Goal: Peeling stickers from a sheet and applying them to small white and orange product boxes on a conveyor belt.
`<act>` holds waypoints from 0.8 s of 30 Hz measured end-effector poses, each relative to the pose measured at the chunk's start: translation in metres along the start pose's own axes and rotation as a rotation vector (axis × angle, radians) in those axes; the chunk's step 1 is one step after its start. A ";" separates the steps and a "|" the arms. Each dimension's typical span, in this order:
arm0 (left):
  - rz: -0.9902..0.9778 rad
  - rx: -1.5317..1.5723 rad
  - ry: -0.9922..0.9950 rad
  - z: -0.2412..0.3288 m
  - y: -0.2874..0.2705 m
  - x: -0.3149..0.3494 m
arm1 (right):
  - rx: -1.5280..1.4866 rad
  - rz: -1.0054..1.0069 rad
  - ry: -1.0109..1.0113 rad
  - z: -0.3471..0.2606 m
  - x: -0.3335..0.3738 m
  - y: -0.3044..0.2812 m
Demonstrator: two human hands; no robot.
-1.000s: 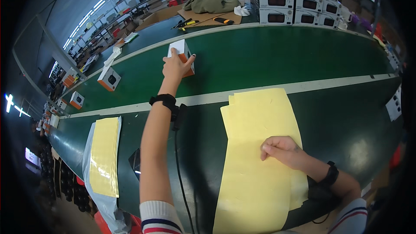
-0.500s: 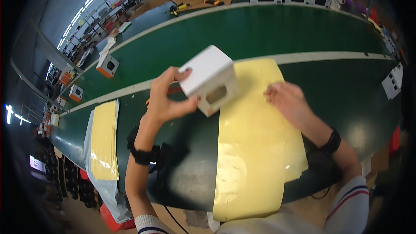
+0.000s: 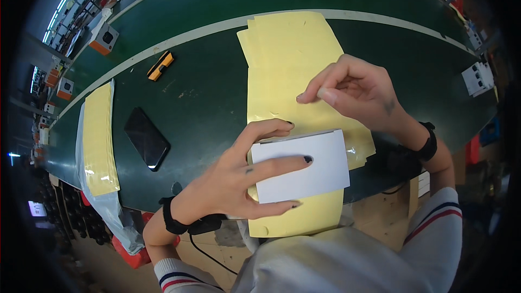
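A small white box [image 3: 304,168] lies under my left hand [image 3: 230,171], whose fingers spread across its top and grip its left end. It rests over the near part of several glossy yellow sheets [image 3: 287,43] on the green work surface. Above the sheets, just beyond the box, is my right hand [image 3: 361,95]. Its thumb and forefinger are pinched together, and whatever may be between them is too small to make out.
To the left lie a black smartphone [image 3: 146,139], an orange-and-black object [image 3: 161,65] and another stack of yellow sheets [image 3: 99,141] on a grey plastic bag. Orange-and-white boxes [image 3: 104,39] stand along the far left. A white packaged item [image 3: 477,80] is at the right.
The box has come nearer to me and turned, so its plain white side now faces up. My right hand stays pinched above the sheets. The view has tilted down, revealing the phone.
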State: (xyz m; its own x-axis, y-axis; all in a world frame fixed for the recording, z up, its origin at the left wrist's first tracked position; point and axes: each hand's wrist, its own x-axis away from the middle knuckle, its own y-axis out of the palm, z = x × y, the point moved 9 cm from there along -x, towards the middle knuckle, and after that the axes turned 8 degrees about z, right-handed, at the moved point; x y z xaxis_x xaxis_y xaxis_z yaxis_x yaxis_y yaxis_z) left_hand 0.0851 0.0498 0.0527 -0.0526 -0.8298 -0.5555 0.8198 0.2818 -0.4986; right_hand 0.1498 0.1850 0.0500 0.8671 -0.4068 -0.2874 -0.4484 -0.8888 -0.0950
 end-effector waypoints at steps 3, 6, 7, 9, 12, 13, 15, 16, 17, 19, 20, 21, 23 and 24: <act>0.026 0.047 -0.005 -0.008 -0.002 0.001 | 0.091 0.018 -0.038 -0.002 0.005 0.001; 0.011 0.085 -0.059 -0.012 -0.003 0.005 | 0.189 -0.031 -0.142 -0.011 0.007 0.008; 0.023 0.094 -0.061 -0.013 -0.003 0.006 | 0.202 -0.031 -0.168 -0.011 0.006 0.010; 0.047 0.140 -0.069 -0.015 -0.003 0.006 | 0.227 -0.031 -0.221 -0.014 0.004 0.012; 0.071 0.242 -0.087 -0.019 -0.002 0.007 | 0.413 -0.065 -0.290 -0.019 0.002 0.020; 0.070 0.269 -0.095 -0.020 -0.002 0.008 | 0.444 -0.060 -0.316 -0.020 0.003 0.020; 0.067 0.296 -0.101 -0.021 -0.001 0.010 | 0.503 -0.052 -0.368 -0.021 0.003 0.021; 0.066 0.297 -0.099 -0.022 -0.002 0.011 | 0.522 -0.056 -0.380 -0.021 0.002 0.022; 0.064 0.298 -0.098 -0.022 -0.002 0.011 | 0.541 -0.059 -0.393 -0.022 0.002 0.023; 0.067 0.312 -0.092 -0.022 -0.004 0.012 | 0.553 -0.080 -0.411 -0.024 0.001 0.026; 0.068 0.320 -0.089 -0.022 -0.004 0.012 | 0.548 -0.096 -0.415 -0.025 0.001 0.028; 0.072 0.320 -0.081 -0.021 -0.004 0.013 | 0.540 -0.110 -0.421 -0.026 0.001 0.030; 0.081 0.319 -0.067 -0.020 -0.004 0.015 | 0.541 -0.143 -0.445 -0.028 0.001 0.033; 0.080 0.311 -0.057 -0.019 -0.005 0.015 | 0.545 -0.155 -0.454 -0.028 0.001 0.034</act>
State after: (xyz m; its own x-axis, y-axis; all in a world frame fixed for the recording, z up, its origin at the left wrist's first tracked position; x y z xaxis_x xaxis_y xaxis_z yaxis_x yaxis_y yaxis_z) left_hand 0.0695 0.0457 0.0340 0.0441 -0.8390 -0.5423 0.9555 0.1939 -0.2223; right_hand 0.1411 0.1485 0.0738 0.8072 -0.0522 -0.5880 -0.4749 -0.6491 -0.5943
